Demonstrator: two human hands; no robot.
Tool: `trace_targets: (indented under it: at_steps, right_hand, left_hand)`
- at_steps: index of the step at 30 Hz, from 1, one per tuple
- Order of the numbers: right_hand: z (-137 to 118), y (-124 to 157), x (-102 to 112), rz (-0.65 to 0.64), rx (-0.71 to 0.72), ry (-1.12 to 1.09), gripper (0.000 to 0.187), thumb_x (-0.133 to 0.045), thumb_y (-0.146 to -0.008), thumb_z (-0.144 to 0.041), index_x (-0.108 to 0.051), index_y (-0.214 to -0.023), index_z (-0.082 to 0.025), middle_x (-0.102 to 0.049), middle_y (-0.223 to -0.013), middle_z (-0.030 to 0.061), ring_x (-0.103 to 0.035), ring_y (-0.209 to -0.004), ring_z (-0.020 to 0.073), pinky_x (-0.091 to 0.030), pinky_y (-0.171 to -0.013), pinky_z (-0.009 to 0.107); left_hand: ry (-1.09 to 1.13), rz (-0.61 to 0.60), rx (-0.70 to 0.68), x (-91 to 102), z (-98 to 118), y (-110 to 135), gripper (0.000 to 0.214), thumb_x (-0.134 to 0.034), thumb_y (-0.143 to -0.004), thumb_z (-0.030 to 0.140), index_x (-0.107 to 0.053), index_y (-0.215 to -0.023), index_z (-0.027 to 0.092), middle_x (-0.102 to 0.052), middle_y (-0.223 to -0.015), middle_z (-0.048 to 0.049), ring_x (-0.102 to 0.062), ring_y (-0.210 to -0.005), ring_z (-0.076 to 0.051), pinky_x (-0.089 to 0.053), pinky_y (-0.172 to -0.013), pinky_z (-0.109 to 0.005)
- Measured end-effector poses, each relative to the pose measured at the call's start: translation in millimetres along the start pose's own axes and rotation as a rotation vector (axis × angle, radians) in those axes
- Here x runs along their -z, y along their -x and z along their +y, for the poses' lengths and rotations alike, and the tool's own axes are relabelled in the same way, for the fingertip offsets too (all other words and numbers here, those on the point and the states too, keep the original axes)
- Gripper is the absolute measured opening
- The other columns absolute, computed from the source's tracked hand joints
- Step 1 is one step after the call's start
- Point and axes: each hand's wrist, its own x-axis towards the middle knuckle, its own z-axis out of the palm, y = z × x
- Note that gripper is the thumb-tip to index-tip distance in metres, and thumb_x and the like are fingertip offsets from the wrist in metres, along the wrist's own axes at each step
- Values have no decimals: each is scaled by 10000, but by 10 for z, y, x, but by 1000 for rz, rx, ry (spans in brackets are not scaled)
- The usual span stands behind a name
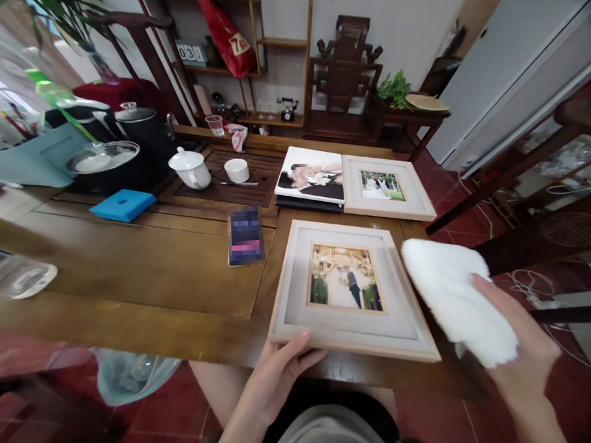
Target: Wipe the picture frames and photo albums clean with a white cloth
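A pale wood picture frame (345, 291) with a wedding photo inside lies on the brown wooden table (170, 259), close to its front edge. My left hand (285, 372) grips the near left corner of that frame, thumb on top and fingers beneath. To the right of the frame, my right hand (520, 336) is closed on a fluffy white cloth (458, 296), which hangs just beyond the frame's right side. The cloth hides most of its fingers. Behind lie a second pale picture frame (416, 183) and a white-edged photo panel (310, 175) stacked on something dark.
A phone-like dark item (246, 237) lies left of the near frame. Farther left are a blue sponge block (123, 205), a white lidded bowl (190, 168), a small white cup (237, 170) and a lidded pot (104, 161). A bag-lined bin (133, 372) stands below the table's front edge.
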Motion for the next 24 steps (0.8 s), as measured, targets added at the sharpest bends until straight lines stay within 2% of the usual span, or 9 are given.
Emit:
trace_targets:
  at_steps: [3, 6, 10, 12, 13, 15, 17, 20, 24]
  right_hand:
    - [-139, -16, -204, -207, 187, -34, 545, -543, -879, -160, -512, -1411, -270, -537, -1434, 68, -520, -1284, 351, -429, -1054, 575]
    - [-195, -15, -348, -370, 268, 61, 627, -437, -867, -70, -427, -1461, -271, -511, -1454, 78, -428, -1366, 333, -372, -1093, 590]
    - [-197, -3, -432, -495, 264, 158, 665, -424, -804, -27, -420, -1437, -227, -479, -1460, 119, -349, -1411, 345, -320, -1118, 613]
    - [-192, 18, -461, -493, 256, 162, 627, -443, -799, -34, -441, -1400, -213, -471, -1450, 139, -341, -1411, 357, -328, -1112, 614]
    - [-192, 33, -475, -484, 254, 161, 612, -453, -800, -38, -446, -1386, -210, -468, -1446, 145, -338, -1411, 361, -332, -1108, 613]
    - [-195, 63, -501, -463, 245, 161, 601, -461, -799, -38, -445, -1374, -212, -464, -1442, 149, -329, -1415, 367, -329, -1108, 616]
    - [-200, 87, -521, -446, 242, 161, 598, -460, -798, -30, -447, -1368, -212, -468, -1438, 150, -329, -1415, 369, -322, -1111, 621]
    - [-202, 102, -535, -435, 243, 162, 587, -455, -800, -20, -458, -1358, -203, -472, -1437, 154, -333, -1414, 367, -315, -1115, 622]
    - [-196, 100, -538, -427, 243, 160, 563, -454, -822, -37, -466, -1357, -212, -489, -1429, 143, -340, -1413, 356, -319, -1115, 618]
  left_hand:
    - [76, -128, 3, 5, -51, -37, 427, -774, -776, 210, -640, -1181, 195, -697, -1202, -65, -608, -1220, -267, -424, -1133, -475]
    - [-24, -171, 26, 114, -35, -38, 270, -752, -807, 292, -677, -1037, 173, -711, -1170, -82, -624, -1200, -233, -430, -1122, -402]
    - [-592, -272, 97, 242, 215, 44, 377, -633, -884, 476, -674, -1021, 127, -758, -919, -115, -736, -853, -211, -575, -755, -311]
    - [-849, -288, -77, 210, 411, 64, 401, -572, -908, 506, -675, -914, 118, -722, -727, -76, -686, -625, -166, -471, -497, -230]
    - [-930, -231, -220, 168, 507, 52, 401, -517, -936, 504, -660, -915, 130, -690, -677, -47, -645, -565, -146, -432, -466, -223]
    - [-1101, -40, -554, 55, 664, -37, 319, -512, -949, 442, -632, -888, 153, -628, -647, -8, -599, -555, -131, -458, -525, -239]
    - [-1290, 79, -822, -54, 748, -215, 203, -541, -936, 346, -632, -932, 164, -654, -813, -48, -651, -756, -180, -534, -710, -309]
    - [-1466, -21, -1079, -142, 752, -575, 337, -562, -906, 253, -555, -1233, 171, -534, -1324, -159, -502, -1276, -303, -401, -1089, -494]
    - [-1585, -213, -1103, -158, 694, -941, 538, -525, -916, 182, -363, -1429, 189, -292, -1555, -174, -154, -1497, -344, -254, -1182, -578]
